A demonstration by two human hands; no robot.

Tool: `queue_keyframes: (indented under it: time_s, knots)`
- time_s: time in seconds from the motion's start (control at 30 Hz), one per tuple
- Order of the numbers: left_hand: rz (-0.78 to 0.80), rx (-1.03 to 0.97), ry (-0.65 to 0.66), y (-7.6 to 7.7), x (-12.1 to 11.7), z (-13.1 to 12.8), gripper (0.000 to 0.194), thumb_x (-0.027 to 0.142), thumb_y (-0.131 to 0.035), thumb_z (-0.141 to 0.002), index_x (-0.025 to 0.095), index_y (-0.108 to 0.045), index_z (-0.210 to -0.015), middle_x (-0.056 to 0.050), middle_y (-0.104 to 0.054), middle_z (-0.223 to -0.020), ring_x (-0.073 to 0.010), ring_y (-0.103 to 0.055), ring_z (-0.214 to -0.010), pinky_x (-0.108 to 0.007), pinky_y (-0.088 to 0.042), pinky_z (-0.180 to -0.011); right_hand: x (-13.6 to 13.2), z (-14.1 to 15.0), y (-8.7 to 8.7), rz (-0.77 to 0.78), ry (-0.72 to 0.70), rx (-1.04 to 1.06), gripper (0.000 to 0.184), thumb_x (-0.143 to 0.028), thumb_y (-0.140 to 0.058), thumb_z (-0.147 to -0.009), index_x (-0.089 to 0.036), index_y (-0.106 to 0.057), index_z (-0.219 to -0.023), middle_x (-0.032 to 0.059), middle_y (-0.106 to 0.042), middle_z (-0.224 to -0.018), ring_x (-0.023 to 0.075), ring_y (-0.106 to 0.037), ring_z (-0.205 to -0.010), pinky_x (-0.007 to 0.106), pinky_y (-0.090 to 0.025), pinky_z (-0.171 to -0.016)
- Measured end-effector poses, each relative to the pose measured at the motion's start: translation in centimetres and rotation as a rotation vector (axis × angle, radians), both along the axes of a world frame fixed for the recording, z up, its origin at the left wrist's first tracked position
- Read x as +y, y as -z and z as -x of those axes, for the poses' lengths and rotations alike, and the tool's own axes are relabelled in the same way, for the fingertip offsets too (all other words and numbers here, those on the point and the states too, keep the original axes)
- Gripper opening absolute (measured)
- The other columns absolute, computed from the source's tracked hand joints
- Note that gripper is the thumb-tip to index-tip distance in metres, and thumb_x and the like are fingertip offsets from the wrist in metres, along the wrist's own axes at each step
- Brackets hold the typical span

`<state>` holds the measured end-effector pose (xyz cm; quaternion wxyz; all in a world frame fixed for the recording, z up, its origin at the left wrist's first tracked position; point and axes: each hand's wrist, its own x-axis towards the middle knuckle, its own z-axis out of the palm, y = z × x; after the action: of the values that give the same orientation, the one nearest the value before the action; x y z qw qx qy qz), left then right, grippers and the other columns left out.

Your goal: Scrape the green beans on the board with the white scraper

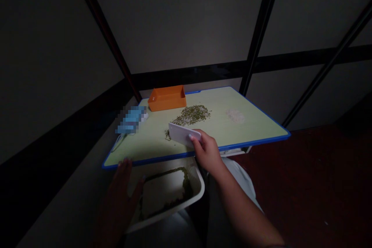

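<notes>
My right hand (pixel 207 150) pinches a flat white scraper (pixel 182 133) on edge, thumb on its near face. The scraper stands by a heap of small green beans mixed with white grains (pixel 194 115) on a pale green tabletop (pixel 215 102). A few green beans lie by the scraper's left end. My left hand (pixel 123 190) is dark, its fingers apart, by the table's front edge and the left side of a white basin (pixel 199 190). Whether it touches the basin I cannot tell. Green bits line the basin's inside.
An orange tray (pixel 167 99) stands at the back left of the table. Left of it lies a blurred blue item (pixel 132 119) with a white cable. A small pile of white grains (pixel 235 116) is on the right. Panelled walls (pixel 188 19) rise behind.
</notes>
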<state>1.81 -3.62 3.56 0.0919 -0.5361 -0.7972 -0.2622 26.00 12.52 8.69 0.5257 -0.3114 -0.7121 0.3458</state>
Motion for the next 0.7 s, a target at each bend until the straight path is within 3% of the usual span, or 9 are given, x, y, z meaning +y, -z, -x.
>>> queue_keyframes:
  time_s: [0.5,0.7]
  knots:
    - [0.002,-0.056,-0.038,0.6,-0.1,-0.4,0.071,0.059,-0.038,-0.086,0.018,-0.039,-0.144,-0.009,-0.038,-0.155,-0.0251,-0.034,-0.144,-0.047,-0.037,-0.116,0.3,0.9,-0.1,0.053,0.025,0.048,0.020,-0.033,-0.049,-0.092,-0.019,-0.064,-0.090,0.0023,-0.070,-0.074,0.0179,-0.064,-0.067,0.025,-0.047,-0.061]
    - [-0.046,-0.046,-0.016,0.9,-0.2,-0.4,0.069,0.058,-0.037,-0.086,0.020,-0.039,-0.145,-0.008,-0.040,-0.154,-0.0242,-0.035,-0.142,-0.045,-0.039,-0.114,1.3,1.5,-1.5,0.050,0.050,0.024,0.020,-0.034,-0.050,-0.090,-0.019,-0.063,-0.094,0.0032,-0.072,-0.079,0.0189,-0.065,-0.071,0.026,-0.048,-0.063]
